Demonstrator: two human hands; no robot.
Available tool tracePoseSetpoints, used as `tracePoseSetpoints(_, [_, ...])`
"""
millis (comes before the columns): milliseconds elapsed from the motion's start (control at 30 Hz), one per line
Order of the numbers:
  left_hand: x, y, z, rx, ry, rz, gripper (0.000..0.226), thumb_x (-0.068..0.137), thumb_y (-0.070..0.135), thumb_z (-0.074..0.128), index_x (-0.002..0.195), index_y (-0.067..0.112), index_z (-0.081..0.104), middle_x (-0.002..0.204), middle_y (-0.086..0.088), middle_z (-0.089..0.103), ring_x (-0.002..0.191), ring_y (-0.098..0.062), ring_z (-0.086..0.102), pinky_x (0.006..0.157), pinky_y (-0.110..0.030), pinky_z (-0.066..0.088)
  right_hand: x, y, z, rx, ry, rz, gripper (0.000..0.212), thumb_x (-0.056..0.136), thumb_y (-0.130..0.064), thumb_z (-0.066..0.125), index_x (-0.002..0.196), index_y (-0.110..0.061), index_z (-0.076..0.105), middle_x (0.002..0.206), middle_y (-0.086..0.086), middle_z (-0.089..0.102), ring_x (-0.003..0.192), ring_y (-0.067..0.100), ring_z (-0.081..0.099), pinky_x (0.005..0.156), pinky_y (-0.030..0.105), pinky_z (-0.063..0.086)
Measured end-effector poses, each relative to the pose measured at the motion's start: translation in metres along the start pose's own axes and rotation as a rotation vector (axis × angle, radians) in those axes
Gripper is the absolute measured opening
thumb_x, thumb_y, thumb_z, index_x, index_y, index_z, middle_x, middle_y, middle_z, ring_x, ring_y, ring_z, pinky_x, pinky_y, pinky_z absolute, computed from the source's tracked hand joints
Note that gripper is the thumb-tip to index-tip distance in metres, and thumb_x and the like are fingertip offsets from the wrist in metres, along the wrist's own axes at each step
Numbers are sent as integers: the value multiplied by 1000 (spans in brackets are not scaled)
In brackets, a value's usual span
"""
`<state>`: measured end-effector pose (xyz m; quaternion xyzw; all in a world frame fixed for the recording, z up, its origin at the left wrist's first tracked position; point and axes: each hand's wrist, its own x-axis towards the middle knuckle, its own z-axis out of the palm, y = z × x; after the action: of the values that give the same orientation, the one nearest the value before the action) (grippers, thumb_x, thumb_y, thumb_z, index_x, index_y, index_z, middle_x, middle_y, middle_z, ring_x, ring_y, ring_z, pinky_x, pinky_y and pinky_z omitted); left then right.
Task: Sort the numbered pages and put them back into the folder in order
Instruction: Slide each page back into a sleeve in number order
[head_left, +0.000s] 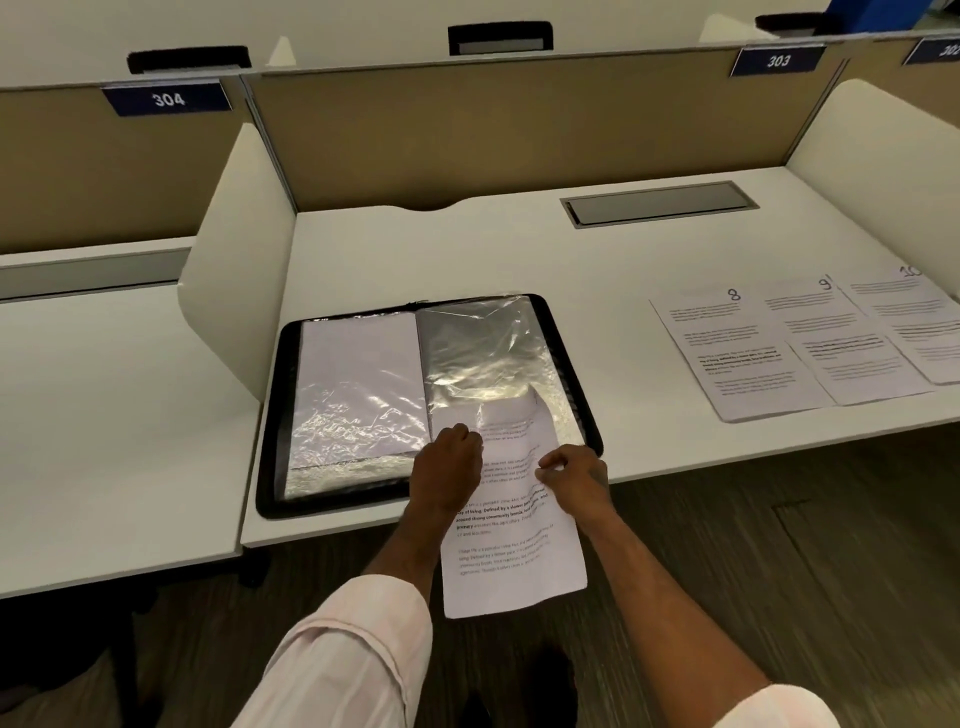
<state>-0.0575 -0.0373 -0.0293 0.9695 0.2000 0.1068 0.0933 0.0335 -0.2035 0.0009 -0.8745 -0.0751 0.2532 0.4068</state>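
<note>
A black folder (270, 415) with clear plastic sleeves lies open on the white desk. Its left sleeve (358, 374) holds a white page. A printed page (511, 561) sits partly inside the bottom opening of the right sleeve (488, 348), and its lower half hangs over the desk's front edge. My left hand (451, 457) grips the page's left edge at the sleeve mouth. My right hand (574, 475) pinches its right edge. Pages marked 8 (737, 353), 9 (831, 343) and 10 (914, 312) lie overlapped in a row at the right.
White side dividers (234, 280) and a tan back panel (519, 130) wall in the desk (519, 249). A grey cable hatch (657, 203) is set in the desk at the back right. Blue labels read 304 (167, 98) and 303 (777, 61). Dark floor shows below the desk edge.
</note>
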Motion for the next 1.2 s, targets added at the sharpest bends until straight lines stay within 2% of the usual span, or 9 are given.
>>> tracePoseSetpoints(100, [0,0,3,16,33,28,11,77,13,74,74,15,63,75,1,59,61,-19,59,43,-30,47,9,-3,0,37,48,33,11,85,-13,72,91,-8,64,91,2,63,81,11,58,55,14,38])
tracePoseSetpoints(300, [1,0,12,33,26,26,11,78,13,73,76,15,62,76,0,58,61,-19,57,44,-32,48,30,-11,-3,103,96,64,21,83,-17,74,82,-12,54,93,7,61,82,20,59,54,21,40])
tracePoseSetpoints(433, [-3,-1,17,49,-19,15,16,73,11,75,87,14,67,82,-2,62,67,-22,61,47,-33,50,28,-2,-12,172,35,65,36,83,-25,76,102,-12,49,99,3,55,84,15,55,56,20,38])
tracePoseSetpoints(533, [-7,-1,16,65,-45,-25,14,72,9,73,84,11,66,81,-4,61,66,-24,61,50,-35,50,20,14,-20,261,-50,153,54,77,-24,82,115,-15,45,103,2,57,88,16,60,66,29,52])
tracePoseSetpoints(600, [-7,-1,15,70,-54,-62,8,79,10,69,86,11,65,82,-5,61,68,-24,61,53,-36,52,15,26,-25,280,-162,236,54,75,-15,83,116,-12,49,109,6,62,94,21,64,78,37,57])
tracePoseSetpoints(700, [-7,-1,15,86,-54,-79,4,85,14,63,89,12,65,84,-3,62,70,-23,62,55,-36,53,1,36,-31,243,-414,290,43,77,-8,79,116,-9,61,116,9,68,98,21,66,78,33,56])
tracePoseSetpoints(767, [-7,1,14,95,-55,-62,4,84,15,66,87,13,65,82,-3,63,69,-22,62,54,-34,52,-3,41,-29,237,-464,256,41,80,-6,76,119,-8,63,119,9,68,100,19,65,78,28,55])
tracePoseSetpoints(967, [-9,3,10,80,-8,-57,11,76,10,74,81,11,63,77,-4,61,62,-23,60,47,-31,46,5,31,-21,292,-339,217,35,83,-7,73,118,-6,64,118,10,68,101,22,66,89,35,55])
tracePoseSetpoints(1200, [-14,5,10,45,13,-111,11,79,11,74,82,10,63,78,-5,61,65,-22,60,47,-32,50,12,17,-14,363,-211,154,31,87,-14,71,117,-9,64,114,8,69,95,20,67,81,31,56])
